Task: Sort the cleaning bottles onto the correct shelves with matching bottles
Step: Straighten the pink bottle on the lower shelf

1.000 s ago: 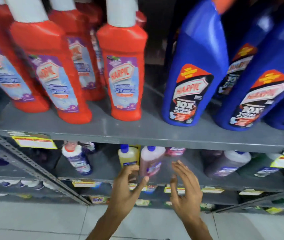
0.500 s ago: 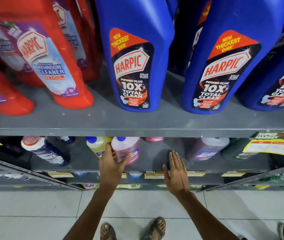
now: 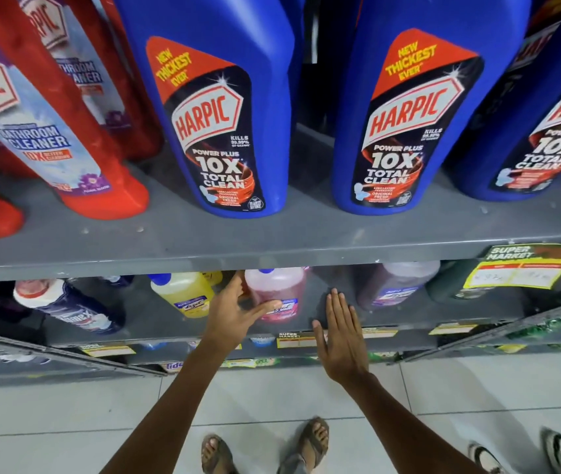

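The pink bottle (image 3: 276, 292) stands upright on the lower shelf (image 3: 156, 319), under the grey upper shelf (image 3: 238, 248). The left hand (image 3: 234, 311) is curved around its left side, thumb reaching up beside the neck and fingers spread across its label, not fully closed on it. The right hand (image 3: 340, 333) is just right of the pink bottle, flat and open with fingers together, palm down over the lower shelf's front edge, holding nothing. Left of the pink bottle, just beside it, stands a yellow bottle (image 3: 183, 294); further left lies a tilted dark blue bottle with a white top (image 3: 67, 307). Right of the pink bottle, beyond the right hand, stands a purple bottle (image 3: 398, 283). On the shelf above the pink bottle stand large blue bottles (image 3: 217, 107), with red bottles (image 3: 50, 131) to their left. A yellow price tag (image 3: 518, 271) hangs far right of it.
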`<state>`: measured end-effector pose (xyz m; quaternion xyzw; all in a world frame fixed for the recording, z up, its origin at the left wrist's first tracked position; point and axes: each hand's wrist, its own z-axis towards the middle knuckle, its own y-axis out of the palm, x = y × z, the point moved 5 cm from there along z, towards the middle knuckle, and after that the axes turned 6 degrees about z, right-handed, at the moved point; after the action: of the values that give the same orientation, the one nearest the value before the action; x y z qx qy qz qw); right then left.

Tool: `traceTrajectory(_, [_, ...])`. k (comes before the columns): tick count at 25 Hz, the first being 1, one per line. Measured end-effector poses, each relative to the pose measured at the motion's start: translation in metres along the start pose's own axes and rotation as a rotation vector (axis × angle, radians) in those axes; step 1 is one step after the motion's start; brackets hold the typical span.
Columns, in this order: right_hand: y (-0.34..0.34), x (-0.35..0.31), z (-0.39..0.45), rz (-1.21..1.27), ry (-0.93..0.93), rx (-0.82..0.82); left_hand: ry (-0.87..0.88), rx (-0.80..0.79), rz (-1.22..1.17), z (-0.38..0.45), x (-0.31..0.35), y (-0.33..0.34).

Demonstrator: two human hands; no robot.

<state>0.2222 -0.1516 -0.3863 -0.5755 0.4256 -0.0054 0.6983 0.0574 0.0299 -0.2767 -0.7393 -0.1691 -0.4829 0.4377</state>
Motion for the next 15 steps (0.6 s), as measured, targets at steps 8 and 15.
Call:
traceTrajectory(8, [0.003, 0.004, 0.003, -0.069, 0.008, -0.013, 0.002, -0.053, -0.010, 0.005, 0.012, 0.022])
traceTrajectory(15, [0.010, 0.012, 0.004, -0.126, 0.015, -0.042, -0.024, -0.078, -0.044, 0.007, 0.013, 0.040])
